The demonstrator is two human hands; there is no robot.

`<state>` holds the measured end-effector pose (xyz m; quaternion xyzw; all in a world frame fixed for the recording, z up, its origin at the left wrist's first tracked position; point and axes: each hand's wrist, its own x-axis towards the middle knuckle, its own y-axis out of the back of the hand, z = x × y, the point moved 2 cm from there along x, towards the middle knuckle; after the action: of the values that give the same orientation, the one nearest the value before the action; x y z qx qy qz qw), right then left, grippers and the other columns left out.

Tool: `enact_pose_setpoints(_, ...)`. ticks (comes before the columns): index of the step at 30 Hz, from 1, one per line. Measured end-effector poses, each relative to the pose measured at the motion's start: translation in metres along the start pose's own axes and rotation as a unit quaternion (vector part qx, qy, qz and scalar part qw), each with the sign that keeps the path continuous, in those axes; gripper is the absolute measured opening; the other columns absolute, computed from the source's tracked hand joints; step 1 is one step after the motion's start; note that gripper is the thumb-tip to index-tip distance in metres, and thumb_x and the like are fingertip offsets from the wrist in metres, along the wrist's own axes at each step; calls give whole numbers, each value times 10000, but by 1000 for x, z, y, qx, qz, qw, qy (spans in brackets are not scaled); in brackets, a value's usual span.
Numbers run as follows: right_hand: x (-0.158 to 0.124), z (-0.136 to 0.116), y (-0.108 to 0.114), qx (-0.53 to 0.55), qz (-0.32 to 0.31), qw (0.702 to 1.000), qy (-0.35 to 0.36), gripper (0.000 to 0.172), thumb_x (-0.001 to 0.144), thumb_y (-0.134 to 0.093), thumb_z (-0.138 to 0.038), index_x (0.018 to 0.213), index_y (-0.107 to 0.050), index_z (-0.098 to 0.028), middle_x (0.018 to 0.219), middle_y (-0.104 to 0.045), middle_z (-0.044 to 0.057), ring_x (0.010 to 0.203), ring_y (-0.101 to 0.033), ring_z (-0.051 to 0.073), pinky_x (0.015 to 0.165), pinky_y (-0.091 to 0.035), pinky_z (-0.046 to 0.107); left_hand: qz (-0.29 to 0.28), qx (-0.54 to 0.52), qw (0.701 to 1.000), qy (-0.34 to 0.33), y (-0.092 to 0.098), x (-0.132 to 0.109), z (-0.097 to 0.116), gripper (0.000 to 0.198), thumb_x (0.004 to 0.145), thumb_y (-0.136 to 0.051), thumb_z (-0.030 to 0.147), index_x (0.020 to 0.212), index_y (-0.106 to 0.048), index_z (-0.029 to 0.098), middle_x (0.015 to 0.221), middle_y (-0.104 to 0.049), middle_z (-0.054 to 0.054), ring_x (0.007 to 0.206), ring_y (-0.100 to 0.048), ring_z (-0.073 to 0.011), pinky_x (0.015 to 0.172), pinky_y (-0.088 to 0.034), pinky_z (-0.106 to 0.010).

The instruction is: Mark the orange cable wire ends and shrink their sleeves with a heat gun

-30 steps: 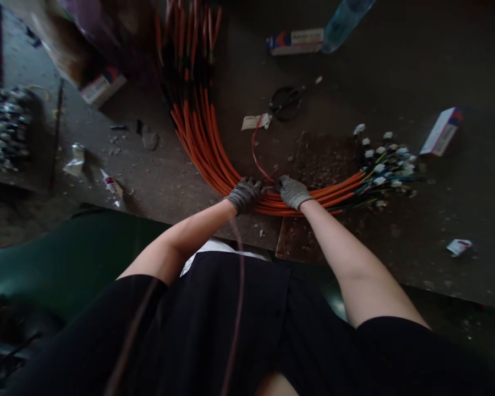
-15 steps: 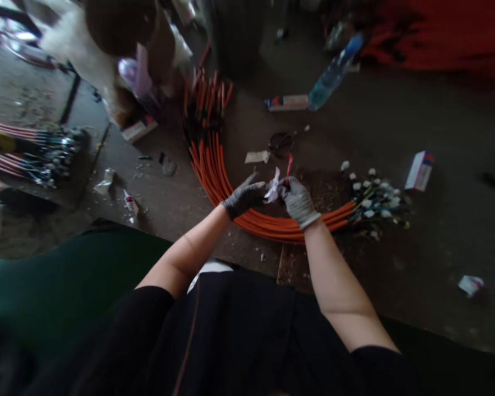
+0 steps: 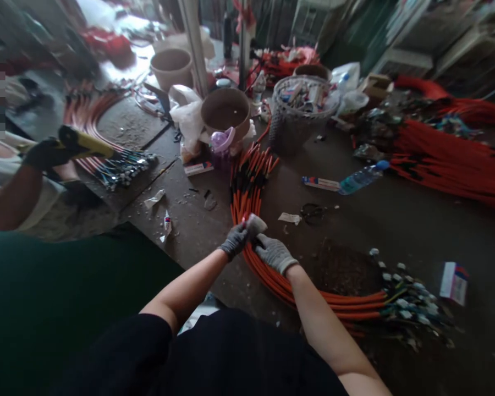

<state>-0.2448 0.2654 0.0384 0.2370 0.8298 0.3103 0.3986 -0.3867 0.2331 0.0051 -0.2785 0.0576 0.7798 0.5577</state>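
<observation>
Both hands wear grey gloves and meet over a curved bundle of orange cables (image 3: 272, 279). My left hand (image 3: 235, 241) is closed at a small red piece (image 3: 244, 219), blurred at its fingertips. My right hand (image 3: 275, 253) is closed at the lower edge of a crumpled whitish piece (image 3: 256, 223) between the two hands; exactly what its fingers grip is hidden. Black sleeves and orange ends (image 3: 253, 170) of the bundle lie beyond my hands. White connectors (image 3: 408, 302) on thin wires spread out at its right end.
On the dark table (image 3: 396, 220) are a plastic bottle (image 3: 361, 179), small boxes (image 3: 454, 283), black scissors-like loops (image 3: 312, 213) and a glue tube (image 3: 167, 223). Buckets (image 3: 226, 113) and a basket (image 3: 301, 104) stand behind. At left, a co-worker's gloved hand (image 3: 45, 154) holds a yellow-black tool (image 3: 86, 144).
The view has tilted up, showing more background. My hands have moved left along the cables, nearer the black-sleeved end, and the whitish piece has moved with them.
</observation>
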Motion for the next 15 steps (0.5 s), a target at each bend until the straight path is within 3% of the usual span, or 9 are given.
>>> enact_pose_setpoints(2,6,-1,6,50,-4,998,31,256,903,-496,-362,941,-685,-195,847,-715,31,760,-638,160,719,-489,263,2,-5,1000,-11,33,-3,19,518,753,-736,583,1023,-706,142,813,-691,-39,774,-599,-146,697,-487,-243)
enact_pose_setpoints(4,19,-3,17,87,16,995,35,273,892,-483,-389,816,-657,-192,746,-665,6,697,-586,145,671,-467,251,-53,16,998,10,57,-8,30,487,616,-860,516,874,-722,127,768,-687,-40,729,-599,-149,663,-477,-248)
enact_pose_setpoints(6,36,-13,26,112,56,992,34,298,880,-480,-424,766,-626,-191,724,-631,8,709,-554,149,687,-449,262,-100,50,993,36,71,-11,32,459,389,-967,335,683,-685,124,645,-639,3,645,-556,-125,621,-454,-237)
enact_pose_setpoints(8,50,-33,25,139,78,986,49,332,877,-488,-479,784,-633,-195,743,-624,9,752,-553,156,712,-438,262,-75,62,995,32,79,-9,28,463,313,-967,245,616,-634,140,567,-568,58,609,-496,-93,607,-432,-213)
enact_pose_setpoints(12,59,-72,-14,198,0,976,94,248,792,-622,-453,792,-706,-220,676,-633,-20,669,-573,136,656,-442,235,34,18,999,-7,102,-5,21,412,595,-846,446,808,-659,147,699,-635,17,706,-556,-110,694,-466,-219)
enact_pose_setpoints(15,68,-71,-45,230,-27,971,57,172,763,-607,-341,748,-709,-204,591,-613,-20,547,-550,128,580,-448,235,31,-5,999,-5,122,-8,23,467,691,-714,548,920,-677,142,813,-684,-57,780,-625,-158,723,-497,-260)
